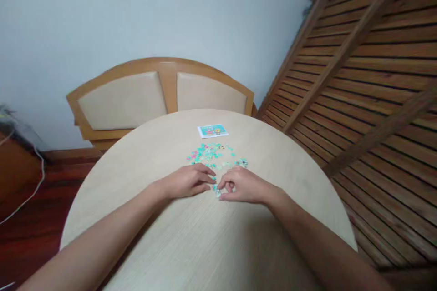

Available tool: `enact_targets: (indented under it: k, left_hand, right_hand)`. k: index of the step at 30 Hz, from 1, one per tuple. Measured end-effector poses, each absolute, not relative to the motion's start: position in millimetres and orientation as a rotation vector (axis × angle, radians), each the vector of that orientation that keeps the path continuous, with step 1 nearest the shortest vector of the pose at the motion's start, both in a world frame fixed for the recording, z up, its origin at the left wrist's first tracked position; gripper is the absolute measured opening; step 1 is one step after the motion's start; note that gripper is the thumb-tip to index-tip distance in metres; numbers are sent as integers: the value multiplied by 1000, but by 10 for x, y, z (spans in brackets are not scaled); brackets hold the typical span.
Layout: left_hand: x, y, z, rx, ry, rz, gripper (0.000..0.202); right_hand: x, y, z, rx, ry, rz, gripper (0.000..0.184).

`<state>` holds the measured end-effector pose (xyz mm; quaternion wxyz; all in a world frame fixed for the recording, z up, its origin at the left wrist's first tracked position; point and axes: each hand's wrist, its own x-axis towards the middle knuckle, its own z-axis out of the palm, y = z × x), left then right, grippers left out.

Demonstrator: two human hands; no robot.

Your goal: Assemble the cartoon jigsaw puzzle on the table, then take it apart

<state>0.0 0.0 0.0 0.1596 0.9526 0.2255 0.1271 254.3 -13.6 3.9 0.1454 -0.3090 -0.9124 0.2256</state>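
A small strip of joined jigsaw puzzle pieces (217, 190), teal and white, lies flat on the round table between my hands. My left hand (193, 179) rests at its left side, fingers stretched out and apart, fingertips close to the strip's upper end. On the other side my right hand (243, 185) has its fingers curled, with thumb and index finger pinching at the strip's right edge. Just beyond my hands spreads a loose pile of puzzle pieces (208, 151), mostly teal with some pink. A smaller cluster of pieces (242, 163) sits behind my right hand.
A picture card (212, 131) with a teal scene lies behind the pile on the pale round table (164, 241). Past the far edge stands a wooden headboard (167, 82) with cream panels. A slatted wooden frame (341, 82) leans at the right. A white cable (41, 177) hangs at left.
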Motion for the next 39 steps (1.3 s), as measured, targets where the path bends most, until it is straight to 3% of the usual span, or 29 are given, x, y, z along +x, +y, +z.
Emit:
enact_targets:
  k: [16, 25, 39]
  left_hand:
    - [1, -50, 53, 2736, 647, 375, 27]
    - [1, -47, 75, 2717, 626, 395, 26]
    - [17, -44, 63, 2738, 661, 390, 28]
  right_hand:
    - [2529, -164, 90, -937, -2648, 598, 31]
    - [2494, -152, 62, -823, -2642, 567, 17]
    - [2481, -117, 47, -718, -2655, 471, 16]
